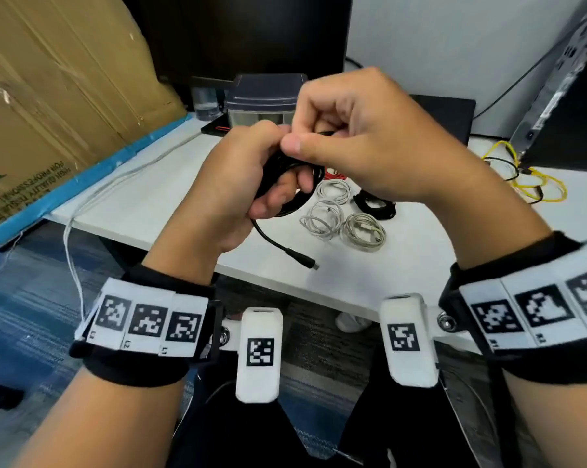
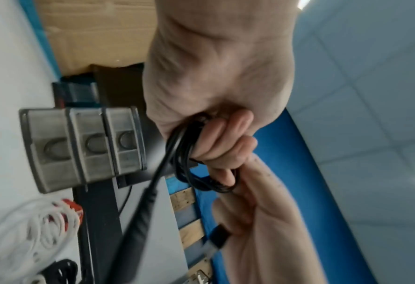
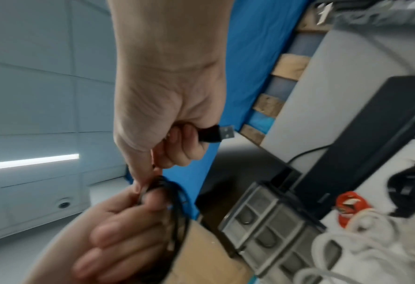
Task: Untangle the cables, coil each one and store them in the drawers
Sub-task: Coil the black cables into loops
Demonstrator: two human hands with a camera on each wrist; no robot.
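We're mid-coil on the black cable (image 1: 287, 197), held up over the near edge of the table (image 1: 170, 184). Left hand (image 1: 231, 184) is clamped round the loops; right hand (image 1: 363, 143) pinches a strand at the top of the coil, with the USB plug (image 3: 217, 133) tucked under its curled fingers. To do this well we should keep the left grip firm so loops don't spring, then wrap the loose tail (image 1: 285, 246) hanging below. Only the right wrist view shows that plug; only the left wrist view shows the drawer unit (image 2: 82, 148) with fronts shut. Coiled white cables (image 1: 342, 211) lie right of the hands.
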